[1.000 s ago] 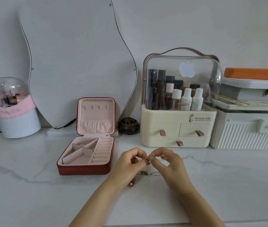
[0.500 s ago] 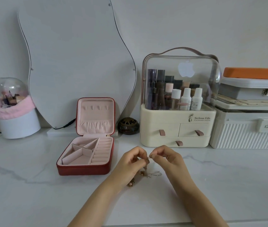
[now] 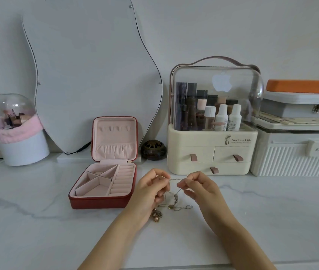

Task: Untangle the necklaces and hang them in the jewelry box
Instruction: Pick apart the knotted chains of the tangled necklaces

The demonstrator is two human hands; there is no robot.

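My left hand and my right hand are both raised a little above the white marble-patterned table, each pinching one end of a short stretch of thin silver chain necklace pulled taut between my fingertips. From that stretch the chain drops into a knotted clump, and the rest of the tangled necklaces lies on the table just beneath my hands, with a cluster of rose-gold beads resting beside my left wrist at about seven o'clock from the tangle. The open red jewelry box with pale pink lining sits at nine o'clock from my hands, near them but apart; its lid stands upright, showing a row of small hooks and a gathered pocket, and its tray compartments hold no necklace. At twelve o'clock stands the cream cosmetics organiser with a clear domed cover, and a small dark brown round jar sits between it and the box.
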